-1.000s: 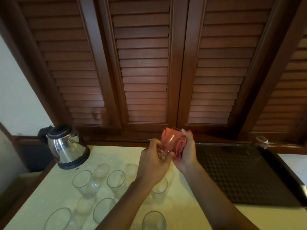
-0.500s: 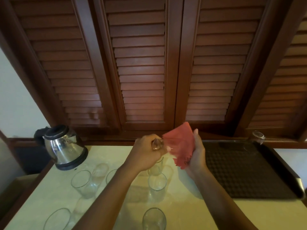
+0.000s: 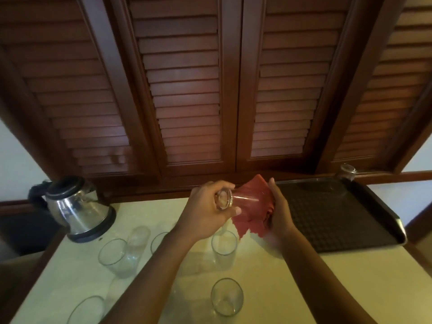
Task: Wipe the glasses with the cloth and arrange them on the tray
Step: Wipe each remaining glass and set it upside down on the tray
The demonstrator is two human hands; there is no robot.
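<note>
The cloth (image 3: 253, 208) now lies outside the glass (image 3: 236, 199); left hand (image 3: 208, 211) grips its base, right hand (image 3: 279, 211) clasps cloth at 3 o'clock, tray (image 3: 339, 213) placement pending.

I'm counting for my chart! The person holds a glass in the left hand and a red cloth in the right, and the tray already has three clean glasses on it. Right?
Not quite. The head view shows only one glass on the tray, at the far corner of the tray. The rest is right: the left hand grips the held glass, and the right hand holds the red cloth.

Clear glass (image 3: 236, 200) tilted sideways against red cloth (image 3: 254, 206), beside dark tray (image 3: 339, 213).
</note>
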